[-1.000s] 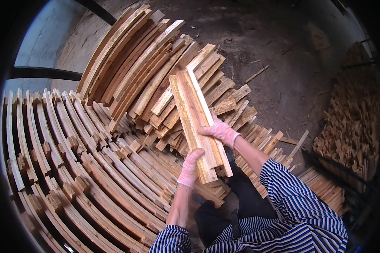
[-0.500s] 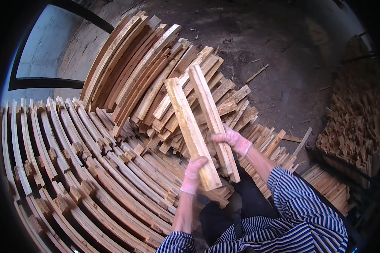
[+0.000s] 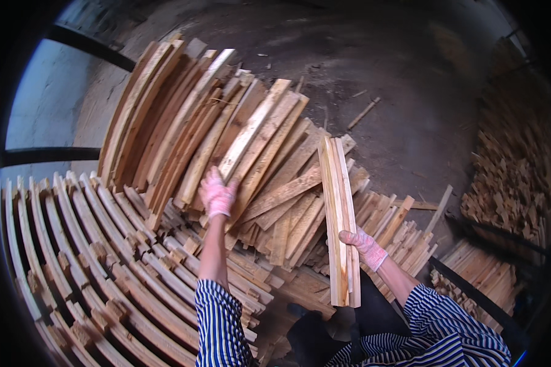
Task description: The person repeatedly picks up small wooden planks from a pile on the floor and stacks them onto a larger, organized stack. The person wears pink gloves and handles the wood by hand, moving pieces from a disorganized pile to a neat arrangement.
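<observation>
My right hand (image 3: 364, 248), in a pink-and-white glove, is closed round a small bundle of wooden boards (image 3: 338, 214). They stand nearly upright, face to face, in front of my legs. My left hand (image 3: 218, 192), gloved alike, reaches forward to the loose pile. Its thumb and fingers straddle the lower end of a pale wooden board (image 3: 254, 131), which still lies among the others. The undersides of the left fingers are hidden.
Curved rows of slats with small spacer blocks (image 3: 113, 263) fill the left side. Crossed boards (image 3: 288, 220) lie between my hands. Offcuts (image 3: 508, 189) heap at the far right, near a dark metal bar (image 3: 471, 300). Beyond the pile a stick (image 3: 364, 113) lies on the dark floor (image 3: 398, 73).
My left hand has let go of its board and moved forward and left to the pile. That board now appears bundled with the others in my right hand, which has shifted right and lower.
</observation>
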{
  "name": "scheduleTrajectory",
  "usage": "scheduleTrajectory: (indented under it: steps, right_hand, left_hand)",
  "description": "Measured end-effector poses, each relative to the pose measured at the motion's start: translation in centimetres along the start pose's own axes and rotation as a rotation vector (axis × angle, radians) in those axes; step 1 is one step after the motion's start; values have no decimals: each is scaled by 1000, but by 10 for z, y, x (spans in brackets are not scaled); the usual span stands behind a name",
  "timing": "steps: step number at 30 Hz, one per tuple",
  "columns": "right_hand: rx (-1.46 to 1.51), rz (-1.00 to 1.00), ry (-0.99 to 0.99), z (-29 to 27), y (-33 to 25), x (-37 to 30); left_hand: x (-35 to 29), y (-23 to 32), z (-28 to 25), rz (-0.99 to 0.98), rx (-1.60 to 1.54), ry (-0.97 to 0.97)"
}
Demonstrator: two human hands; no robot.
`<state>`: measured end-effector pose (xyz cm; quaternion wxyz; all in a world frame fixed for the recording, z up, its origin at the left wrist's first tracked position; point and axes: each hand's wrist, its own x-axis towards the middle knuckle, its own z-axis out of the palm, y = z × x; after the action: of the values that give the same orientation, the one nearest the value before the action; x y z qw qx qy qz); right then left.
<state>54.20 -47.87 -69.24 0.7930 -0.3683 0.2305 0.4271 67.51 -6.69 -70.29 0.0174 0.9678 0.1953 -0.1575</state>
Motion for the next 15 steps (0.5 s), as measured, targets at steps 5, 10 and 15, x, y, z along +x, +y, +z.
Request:
scheduleTrajectory:
  steps: [5, 10, 15]
  right_hand:
    - [-32, -73, 173, -10, 0, -32]
    - [137, -103, 147, -24, -4, -68]
    - [-88, -292, 259, 10, -9, -74]
  left_hand:
    - [18, 13, -18, -50, -79, -238]
    - [-86, 67, -38, -64, -614, -495]
    - [-266, 143, -39, -11, -1469, -681]
